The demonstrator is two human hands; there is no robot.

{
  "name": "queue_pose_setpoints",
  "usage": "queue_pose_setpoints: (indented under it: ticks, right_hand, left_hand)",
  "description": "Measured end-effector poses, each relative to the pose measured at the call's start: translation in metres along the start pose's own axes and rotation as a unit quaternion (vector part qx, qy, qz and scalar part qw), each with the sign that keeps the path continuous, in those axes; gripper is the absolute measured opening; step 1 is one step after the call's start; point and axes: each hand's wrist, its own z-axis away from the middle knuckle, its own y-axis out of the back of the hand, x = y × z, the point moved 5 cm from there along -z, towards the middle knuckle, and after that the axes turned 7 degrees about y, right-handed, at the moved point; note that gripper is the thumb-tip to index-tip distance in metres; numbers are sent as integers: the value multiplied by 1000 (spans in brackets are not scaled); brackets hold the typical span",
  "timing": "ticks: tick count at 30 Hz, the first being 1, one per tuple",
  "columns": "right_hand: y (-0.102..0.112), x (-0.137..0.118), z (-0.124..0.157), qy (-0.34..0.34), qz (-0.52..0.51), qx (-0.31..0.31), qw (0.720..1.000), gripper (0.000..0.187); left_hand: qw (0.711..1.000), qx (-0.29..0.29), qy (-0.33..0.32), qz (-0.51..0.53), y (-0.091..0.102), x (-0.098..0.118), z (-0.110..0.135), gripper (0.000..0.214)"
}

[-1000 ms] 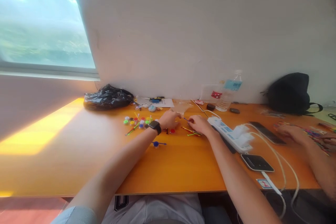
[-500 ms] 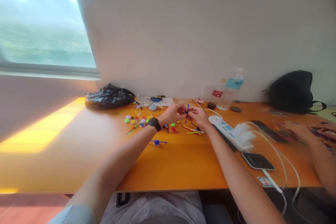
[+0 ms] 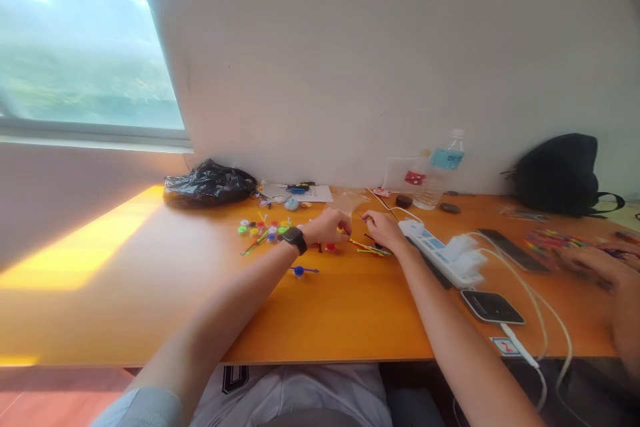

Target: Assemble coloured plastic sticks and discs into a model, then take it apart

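Observation:
My left hand (image 3: pixel 330 227), with a black watch (image 3: pixel 294 238) on its wrist, is low over small coloured pieces. Its fingers are pinched together, with a small dark bit at their tips that I cannot make out. To its right, my right hand (image 3: pixel 384 228) is closed, with the thin tip of a blue plastic arrow (image 3: pixel 361 217) at its fingers. A blue arrow on a round blue piece (image 3: pixel 299 271) lies nearer to me. Coloured caps (image 3: pixel 271 237) and sticks lie left of my left hand; yellow and green sticks (image 3: pixel 367 250) lie below my right hand.
A white power strip (image 3: pixel 435 250) with plugs and cables stands right of my right arm. Behind are a black plastic bag (image 3: pixel 210 183), a bottle (image 3: pixel 445 167) and a black bag (image 3: pixel 557 173). Another person's hand (image 3: pixel 590 260) works among coloured sticks at the right.
My hands have moved apart from the upright blue arrow both were holding. The left has gone down and left toward the pieces; the right has lowered slightly. The other person's hand has shifted.

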Motion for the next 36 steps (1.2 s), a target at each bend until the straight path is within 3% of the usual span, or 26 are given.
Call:
queue_pose_setpoints:
  ticks: [5, 10, 16, 22, 25, 29, 31, 33, 36]
  right_hand:
    - [18, 8, 8, -17, 36, -17, 999, 18]
    - [28, 15, 17, -47, 18, -148, 988, 11]
    - [22, 20, 21, -62, -26, -196, 978, 9]
    - [15, 27, 23, -56, -58, -217, 973, 10]
    - [16, 31, 20, -58, -53, -194, 978, 10]
    - [31, 18, 12, -10, -128, -69, 989, 11]
    - [39, 3, 11, 14, -238, -14, 971, 16]
    - [40, -14, 11, 18, -348, 2, 937, 18]
    - [34, -33, 12, 18, -440, 0, 898, 14]
  left_hand:
    - [997, -24, 49, -56, -4, -3, 6, 11]
    - [988, 21, 19, -152, 6, -3, 5, 12]
    - [993, 59, 12, -104, 23, 3, 2, 11]
    - [995, 58, 14, -84, 24, 8, 1, 9]
    - [995, 53, 8, -86, 23, 9, -1, 9]
    - [997, 55, -5, -53, 21, 14, -2, 12]
    - [998, 64, -26, -16, 20, 21, -1, 27]
    - [996, 70, -55, 25, 17, 30, 0, 40]
    - [991, 73, -79, 75, 14, 40, 0, 30]
